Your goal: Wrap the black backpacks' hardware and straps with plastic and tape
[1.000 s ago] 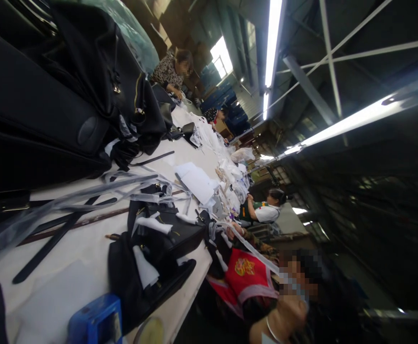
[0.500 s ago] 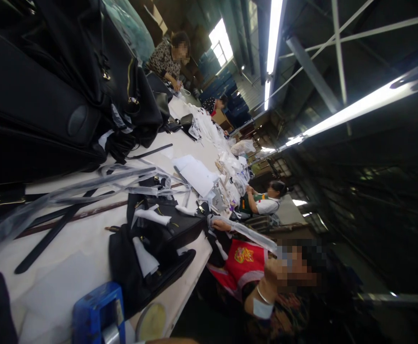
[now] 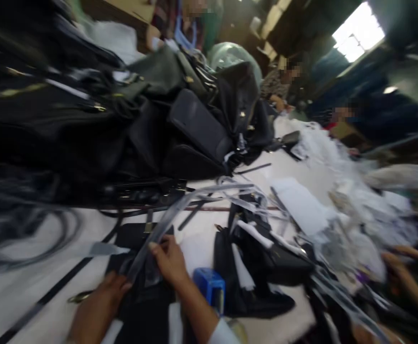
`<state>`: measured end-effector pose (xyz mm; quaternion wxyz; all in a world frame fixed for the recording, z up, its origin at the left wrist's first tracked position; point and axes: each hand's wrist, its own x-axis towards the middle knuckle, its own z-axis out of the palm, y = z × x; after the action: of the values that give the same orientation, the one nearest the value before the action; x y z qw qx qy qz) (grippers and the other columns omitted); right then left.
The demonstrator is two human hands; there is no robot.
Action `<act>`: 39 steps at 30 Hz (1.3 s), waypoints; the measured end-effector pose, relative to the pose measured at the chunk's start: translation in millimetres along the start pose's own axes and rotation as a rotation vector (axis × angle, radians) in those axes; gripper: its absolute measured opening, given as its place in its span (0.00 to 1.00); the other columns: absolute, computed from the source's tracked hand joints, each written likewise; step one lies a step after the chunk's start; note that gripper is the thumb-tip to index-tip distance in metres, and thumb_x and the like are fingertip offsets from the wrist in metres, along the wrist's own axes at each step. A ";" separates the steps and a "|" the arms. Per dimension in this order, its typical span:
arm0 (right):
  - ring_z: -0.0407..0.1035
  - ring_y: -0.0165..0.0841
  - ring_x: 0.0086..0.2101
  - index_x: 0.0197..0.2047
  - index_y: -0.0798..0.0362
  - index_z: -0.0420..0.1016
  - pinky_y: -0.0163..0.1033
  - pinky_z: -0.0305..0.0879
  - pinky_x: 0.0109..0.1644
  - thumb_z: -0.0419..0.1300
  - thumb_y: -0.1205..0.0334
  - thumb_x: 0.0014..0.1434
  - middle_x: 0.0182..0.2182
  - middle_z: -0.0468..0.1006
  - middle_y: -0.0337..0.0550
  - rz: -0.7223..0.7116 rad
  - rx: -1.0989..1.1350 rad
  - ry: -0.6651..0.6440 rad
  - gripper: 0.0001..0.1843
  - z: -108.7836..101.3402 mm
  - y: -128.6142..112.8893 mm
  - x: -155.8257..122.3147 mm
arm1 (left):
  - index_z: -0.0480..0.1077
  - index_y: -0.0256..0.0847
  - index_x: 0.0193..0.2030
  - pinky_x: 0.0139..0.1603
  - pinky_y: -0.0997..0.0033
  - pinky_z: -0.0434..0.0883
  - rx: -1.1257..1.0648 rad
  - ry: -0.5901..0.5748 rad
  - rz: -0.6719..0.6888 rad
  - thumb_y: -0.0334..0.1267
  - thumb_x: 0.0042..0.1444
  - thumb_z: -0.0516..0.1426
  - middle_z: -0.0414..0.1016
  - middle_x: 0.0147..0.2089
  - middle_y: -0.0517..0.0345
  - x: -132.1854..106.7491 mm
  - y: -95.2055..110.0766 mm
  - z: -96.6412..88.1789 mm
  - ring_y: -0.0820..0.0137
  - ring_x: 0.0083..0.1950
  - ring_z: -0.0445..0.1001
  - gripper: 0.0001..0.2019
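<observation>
A long translucent plastic strip [image 3: 180, 204] arches over from the pile of similar strips and comes down between my hands. My right hand [image 3: 172, 262] pinches it between thumb and fingers near a black bag [image 3: 142, 310]. Lower and to the left, my left hand [image 3: 99, 302] has its fingers closed at the strip's lower end, over the same bag; blur softens the fingertips. The black bag lies flat on the white table under both hands, partly hidden by them. A gold-coloured metal piece [image 3: 80, 296] shows just left of my left hand.
A blue tape dispenser [image 3: 209, 286] stands right of my right forearm, beside another black bag [image 3: 255, 267] with white paper wraps. Black bags [image 3: 198, 124] are heaped behind. White sheets [image 3: 298, 205] lie farther right. A co-worker's hands [image 3: 395, 267] are at the right edge.
The view has swung left and down, bringing both my hands and the black bag under them into sight. The blue tape dispenser now appears farther right in the picture.
</observation>
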<state>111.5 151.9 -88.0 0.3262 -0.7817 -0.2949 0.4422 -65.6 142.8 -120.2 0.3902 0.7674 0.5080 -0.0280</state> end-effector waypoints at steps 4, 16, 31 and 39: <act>0.73 0.36 0.38 0.43 0.54 0.71 0.38 0.67 0.42 0.65 0.47 0.49 0.36 0.78 0.43 0.004 0.210 -0.062 0.24 25.0 -15.6 31.2 | 0.71 0.41 0.45 0.42 0.66 0.73 0.139 -0.005 -0.103 0.40 0.65 0.42 0.71 0.50 0.48 -5.8 -15.7 -11.4 0.64 0.42 0.77 0.17; 0.63 0.25 0.19 0.42 0.57 0.70 0.29 0.59 0.23 0.61 0.53 0.54 0.22 0.72 0.36 0.173 0.668 -0.224 0.17 35.9 -29.3 -3.3 | 0.70 0.46 0.47 0.55 0.60 0.69 -0.331 0.044 -0.093 0.47 0.60 0.50 0.75 0.49 0.53 -8.0 -13.5 -49.5 0.61 0.52 0.73 0.14; 0.71 0.35 0.38 0.40 0.53 0.73 0.41 0.65 0.45 0.60 0.47 0.57 0.34 0.77 0.42 0.016 0.182 -0.341 0.17 -27.3 -26.4 -90.3 | 0.70 0.41 0.47 0.47 0.66 0.71 -0.997 0.056 -0.156 0.48 0.58 0.54 0.79 0.42 0.55 -41.5 37.6 -54.7 0.62 0.44 0.76 0.16; 0.63 0.24 0.20 0.42 0.54 0.71 0.30 0.63 0.28 0.68 0.54 0.49 0.22 0.70 0.32 0.282 0.930 -0.241 0.20 -32.7 -48.4 -72.8 | 0.72 0.46 0.41 0.46 0.68 0.70 -0.470 -0.092 0.260 0.46 0.64 0.46 0.78 0.42 0.57 -77.4 60.8 -45.1 0.64 0.44 0.75 0.15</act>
<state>100.4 118.9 -1.4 0.5410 -0.5289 0.0063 0.6539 -70.2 101.5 -20.2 0.5806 0.7125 0.3794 0.1063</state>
